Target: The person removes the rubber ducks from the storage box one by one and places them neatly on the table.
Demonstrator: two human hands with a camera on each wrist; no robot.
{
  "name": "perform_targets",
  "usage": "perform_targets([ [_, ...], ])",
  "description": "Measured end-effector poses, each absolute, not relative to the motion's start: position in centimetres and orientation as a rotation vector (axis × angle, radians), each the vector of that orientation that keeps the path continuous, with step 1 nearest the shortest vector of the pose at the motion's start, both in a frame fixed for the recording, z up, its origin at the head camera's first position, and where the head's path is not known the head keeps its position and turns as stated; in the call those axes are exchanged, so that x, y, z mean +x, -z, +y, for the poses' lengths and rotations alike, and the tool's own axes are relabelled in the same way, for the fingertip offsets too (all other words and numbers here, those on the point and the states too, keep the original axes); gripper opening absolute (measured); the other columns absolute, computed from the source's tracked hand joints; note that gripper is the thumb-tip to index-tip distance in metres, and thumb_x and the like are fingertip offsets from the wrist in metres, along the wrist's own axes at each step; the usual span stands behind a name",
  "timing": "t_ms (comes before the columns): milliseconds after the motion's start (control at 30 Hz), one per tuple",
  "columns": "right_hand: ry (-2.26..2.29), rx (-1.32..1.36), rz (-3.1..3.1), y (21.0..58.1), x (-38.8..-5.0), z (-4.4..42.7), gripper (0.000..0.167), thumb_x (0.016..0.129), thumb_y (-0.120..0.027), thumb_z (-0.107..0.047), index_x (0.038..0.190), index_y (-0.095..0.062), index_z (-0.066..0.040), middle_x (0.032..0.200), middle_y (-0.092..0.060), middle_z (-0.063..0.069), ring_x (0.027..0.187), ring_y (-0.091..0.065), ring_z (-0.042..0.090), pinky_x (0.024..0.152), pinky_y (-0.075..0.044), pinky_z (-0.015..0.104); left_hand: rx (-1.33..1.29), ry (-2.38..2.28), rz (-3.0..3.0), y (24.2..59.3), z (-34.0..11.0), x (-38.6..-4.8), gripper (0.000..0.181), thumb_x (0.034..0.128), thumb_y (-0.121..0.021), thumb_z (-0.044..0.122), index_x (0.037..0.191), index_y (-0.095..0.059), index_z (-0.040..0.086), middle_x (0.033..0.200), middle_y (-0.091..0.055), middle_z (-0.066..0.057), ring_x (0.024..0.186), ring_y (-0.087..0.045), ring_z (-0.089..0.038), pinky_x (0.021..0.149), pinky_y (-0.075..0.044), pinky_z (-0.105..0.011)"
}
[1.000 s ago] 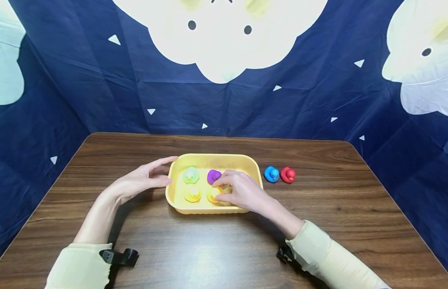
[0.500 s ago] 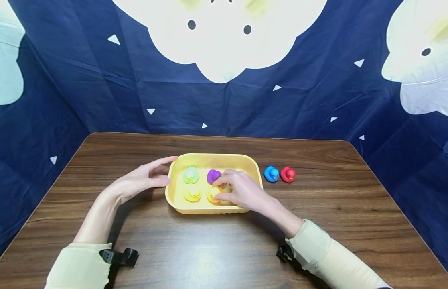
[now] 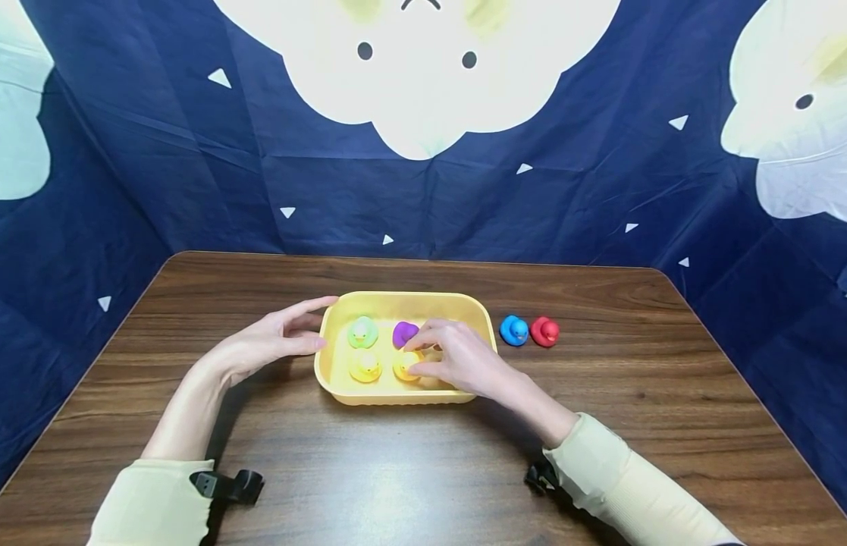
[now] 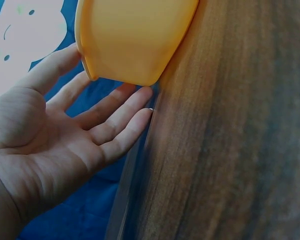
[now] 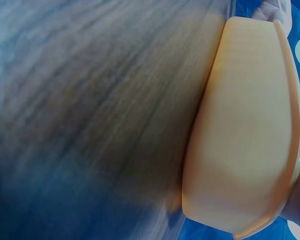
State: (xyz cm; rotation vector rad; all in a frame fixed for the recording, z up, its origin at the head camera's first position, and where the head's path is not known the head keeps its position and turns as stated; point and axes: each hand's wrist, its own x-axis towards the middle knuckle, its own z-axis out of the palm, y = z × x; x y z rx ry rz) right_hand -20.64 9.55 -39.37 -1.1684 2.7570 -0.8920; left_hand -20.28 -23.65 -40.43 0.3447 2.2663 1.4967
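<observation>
A shallow yellow plastic bin (image 3: 389,398) holds several rubber ducks. In its back row are a green duck (image 3: 362,334) and a purple duck (image 3: 404,334); a yellow duck (image 3: 365,367) sits front left. My right hand (image 3: 460,360) reaches over the bin's right side and pinches a second yellow duck (image 3: 406,366) between thumb and fingers, partly covering it. At the left end, my left hand (image 3: 262,341) touches the bin with its fingers spread and relaxed, as the left wrist view confirms. In the right wrist view the bin wall (image 5: 245,120) hides the right fingers.
A blue duck (image 3: 514,330) and a red duck (image 3: 545,331) stand side by side on the wooden table (image 3: 641,409), just right of the bin. Behind the table hangs a dark blue cloth (image 3: 273,182) with white cloud shapes.
</observation>
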Motion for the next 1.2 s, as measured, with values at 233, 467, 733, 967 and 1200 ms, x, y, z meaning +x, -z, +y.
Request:
perform_targets([
  [233,0.903,-1.138,2.737,39.1,-20.6,9.8,0.024,0.086,-0.084,-0.024,0.109,-0.080,-0.015,0.100,-0.074,-0.003,0.089,-0.067,0.018,0.076,-0.052,0.027,0.351,-1.494,2.267,40.5,-23.7,-20.4,0.071,0.0974,-0.069,0.025,0.160,-0.035,0.023,0.154,-0.050,-0.020,0.141,-0.049,-0.036,0.104,-0.046,-0.033],
  [467,0.898,-1.102,2.729,38.7,-20.6,10.3,0.024,0.086,-0.085,-0.021,0.108,-0.080,-0.015,0.103,-0.077,-0.002,0.097,-0.070,0.016,0.087,-0.057,0.038,0.346,-1.491,2.274,40.5,-23.7,-20.3,0.071,0.0974,-0.069,0.026,0.160,-0.035,0.025,0.154,-0.050,-0.019,0.142,-0.049,-0.036,0.105,-0.045,-0.034],
  [733,0.934,-1.105,2.729,37.9,-20.5,11.2,0.024,0.087,-0.084,-0.020,0.110,-0.080,-0.014,0.104,-0.077,-0.002,0.097,-0.070,0.020,0.087,-0.058,0.040,0.353,-1.485,2.286,40.5,-23.7,-20.3,0.070,0.0977,-0.068,0.026,0.160,-0.036,0.026,0.155,-0.050,-0.019,0.143,-0.048,-0.035,0.105,-0.045,-0.034],
  [967,1.024,-1.101,2.708,37.3,-20.7,12.2,0.022,0.085,-0.084,-0.017,0.106,-0.080,-0.012,0.101,-0.078,-0.001,0.096,-0.070,0.023,0.086,-0.058,0.042,0.348,-1.481,2.283,40.4,-23.7,-20.3,0.069,0.0983,-0.068,0.025,0.160,-0.036,0.026,0.155,-0.050,-0.019,0.142,-0.049,-0.036,0.106,-0.045,-0.034],
  [1200,1.026,-1.093,2.708,36.4,-21.0,13.0,0.025,0.085,-0.086,-0.019,0.108,-0.080,-0.013,0.101,-0.077,-0.002,0.096,-0.070,0.020,0.084,-0.058,0.040,0.348,-1.477,2.278,40.4,-23.6,-20.3,0.070,0.0984,-0.068,0.026,0.160,-0.035,0.025,0.153,-0.051,-0.019,0.140,-0.050,-0.035,0.106,-0.044,-0.036],
])
